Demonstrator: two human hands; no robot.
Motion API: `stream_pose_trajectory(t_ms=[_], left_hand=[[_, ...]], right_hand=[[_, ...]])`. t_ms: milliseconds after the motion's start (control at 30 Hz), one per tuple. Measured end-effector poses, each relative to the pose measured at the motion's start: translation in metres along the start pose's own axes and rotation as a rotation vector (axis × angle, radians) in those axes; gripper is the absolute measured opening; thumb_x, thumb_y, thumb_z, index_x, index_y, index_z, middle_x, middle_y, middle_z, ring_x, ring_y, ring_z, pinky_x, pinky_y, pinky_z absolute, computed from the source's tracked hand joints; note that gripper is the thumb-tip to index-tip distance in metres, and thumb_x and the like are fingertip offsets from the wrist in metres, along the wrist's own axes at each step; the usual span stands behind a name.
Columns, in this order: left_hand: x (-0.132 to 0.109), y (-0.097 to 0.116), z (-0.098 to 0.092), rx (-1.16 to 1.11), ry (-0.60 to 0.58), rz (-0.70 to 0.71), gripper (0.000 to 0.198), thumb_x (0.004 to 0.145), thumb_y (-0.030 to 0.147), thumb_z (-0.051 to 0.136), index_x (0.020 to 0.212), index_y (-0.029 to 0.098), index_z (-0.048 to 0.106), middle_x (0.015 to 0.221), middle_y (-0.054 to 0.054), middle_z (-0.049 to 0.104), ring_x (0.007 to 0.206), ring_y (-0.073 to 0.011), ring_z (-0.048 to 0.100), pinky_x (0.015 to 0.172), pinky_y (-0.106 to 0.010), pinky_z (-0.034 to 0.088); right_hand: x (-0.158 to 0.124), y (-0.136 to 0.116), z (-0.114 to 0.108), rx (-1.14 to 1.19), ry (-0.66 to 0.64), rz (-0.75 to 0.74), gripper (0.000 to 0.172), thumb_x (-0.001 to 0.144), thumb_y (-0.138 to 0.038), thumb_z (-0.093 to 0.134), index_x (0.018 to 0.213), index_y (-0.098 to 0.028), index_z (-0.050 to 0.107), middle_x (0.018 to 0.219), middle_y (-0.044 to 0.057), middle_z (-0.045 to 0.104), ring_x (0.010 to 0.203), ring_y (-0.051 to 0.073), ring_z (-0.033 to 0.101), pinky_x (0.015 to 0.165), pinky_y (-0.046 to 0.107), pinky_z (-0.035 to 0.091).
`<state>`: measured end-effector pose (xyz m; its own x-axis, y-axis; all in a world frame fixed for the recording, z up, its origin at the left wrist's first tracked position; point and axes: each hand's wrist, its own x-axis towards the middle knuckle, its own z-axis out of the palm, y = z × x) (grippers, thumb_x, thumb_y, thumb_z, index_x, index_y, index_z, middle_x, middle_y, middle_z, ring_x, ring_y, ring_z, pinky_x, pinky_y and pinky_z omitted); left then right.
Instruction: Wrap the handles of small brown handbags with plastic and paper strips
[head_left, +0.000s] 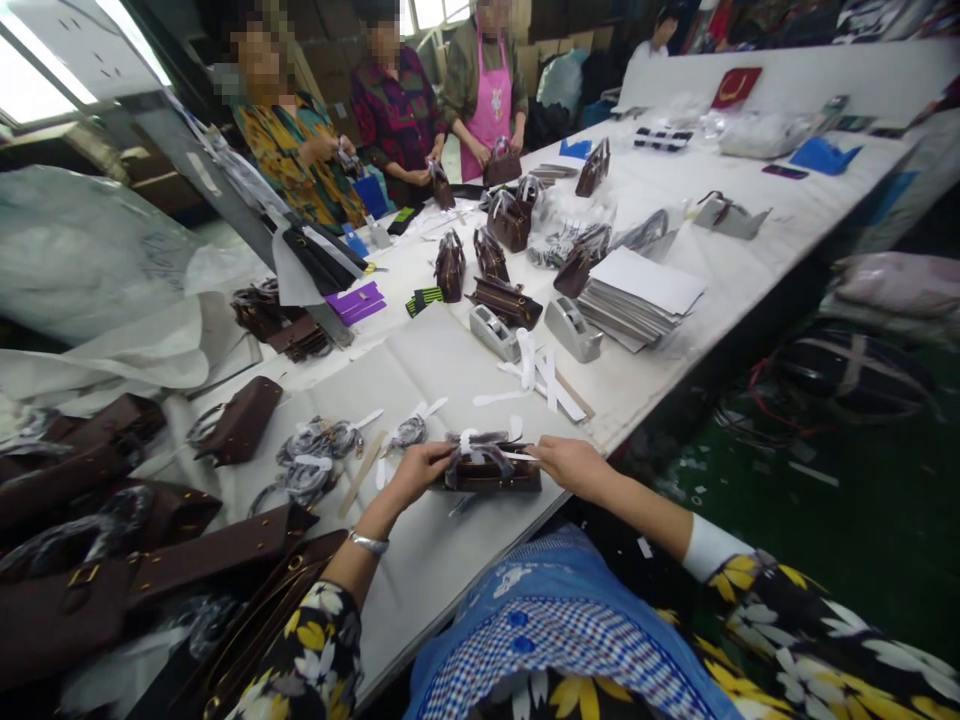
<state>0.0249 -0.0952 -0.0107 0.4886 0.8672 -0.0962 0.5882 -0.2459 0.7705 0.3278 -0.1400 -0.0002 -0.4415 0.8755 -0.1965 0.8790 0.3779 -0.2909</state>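
A small dark brown handbag (491,476) lies in front of me at the table's near edge, its handles wrapped in clear plastic with a white piece over them. My left hand (420,472) is closed, its fingers pinching the left end of the bag near the top. From the right, my right hand (571,465) pinches the end of a thin white strip (519,456) that reaches over the top of the bag. Left of the bag lie plastic-wrapped straps (315,450) and another wrapped strap bundle (409,431) with white tags.
Brown handbags (67,600) pile up at my left. Ahead stand two grey tape dispensers (571,328), loose white strips (551,380), a stack of white boards (637,290) and several bags. Three people work across the white table (750,210). A metal post (217,180) rises at the left.
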Motion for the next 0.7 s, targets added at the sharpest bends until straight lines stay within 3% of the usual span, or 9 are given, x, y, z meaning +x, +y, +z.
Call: stream_pose_trajectory(t_ms=[167, 300, 400, 533, 700], left_hand=[[0.0, -0.008, 0.0, 0.007, -0.032, 0.103, 0.018, 0.084, 0.027, 0.058, 0.08, 0.015, 0.07, 0.075, -0.002, 0.069, 0.07, -0.0136, 0.061, 0.064, -0.022, 0.045], [-0.004, -0.016, 0.003, 0.083, -0.029, 0.161, 0.014, 0.084, 0.023, 0.058, 0.086, 0.019, 0.072, 0.089, -0.004, 0.073, 0.085, -0.018, 0.066, 0.075, -0.026, 0.05], [-0.014, -0.02, 0.005, 0.115, 0.063, 0.147, 0.02, 0.086, 0.021, 0.056, 0.097, 0.022, 0.072, 0.105, -0.006, 0.073, 0.1, -0.0209, 0.066, 0.088, -0.032, 0.051], [-0.035, -0.016, 0.005, 0.05, 0.213, 0.056, 0.027, 0.089, 0.022, 0.05, 0.108, 0.024, 0.068, 0.11, -0.006, 0.072, 0.106, -0.0193, 0.065, 0.097, -0.035, 0.049], [-0.055, -0.006, 0.009, -0.028, 0.212, 0.021, 0.029, 0.089, 0.027, 0.05, 0.113, 0.024, 0.066, 0.114, -0.005, 0.071, 0.108, -0.0191, 0.064, 0.1, -0.036, 0.047]], right_hand=[[0.024, -0.023, -0.003, -0.024, 0.026, -0.064, 0.032, 0.096, -0.033, 0.04, 0.12, -0.026, 0.059, 0.102, 0.007, 0.066, 0.085, 0.018, 0.063, 0.063, 0.024, 0.04], [0.029, -0.031, 0.001, 0.02, 0.046, -0.149, 0.033, 0.095, -0.029, 0.039, 0.123, -0.028, 0.058, 0.11, 0.005, 0.065, 0.09, 0.018, 0.062, 0.066, 0.024, 0.041], [0.024, -0.025, 0.004, 0.061, 0.046, -0.111, 0.033, 0.095, -0.028, 0.04, 0.122, -0.028, 0.059, 0.107, 0.005, 0.067, 0.091, 0.018, 0.062, 0.067, 0.024, 0.041], [0.008, -0.005, 0.007, 0.189, 0.05, 0.019, 0.033, 0.097, -0.034, 0.037, 0.111, -0.026, 0.065, 0.093, 0.005, 0.069, 0.085, 0.018, 0.063, 0.069, 0.025, 0.042], [-0.019, 0.009, 0.013, 0.396, 0.026, 0.061, 0.036, 0.097, -0.041, 0.035, 0.109, -0.027, 0.066, 0.093, 0.003, 0.07, 0.085, 0.018, 0.064, 0.074, 0.026, 0.044]])
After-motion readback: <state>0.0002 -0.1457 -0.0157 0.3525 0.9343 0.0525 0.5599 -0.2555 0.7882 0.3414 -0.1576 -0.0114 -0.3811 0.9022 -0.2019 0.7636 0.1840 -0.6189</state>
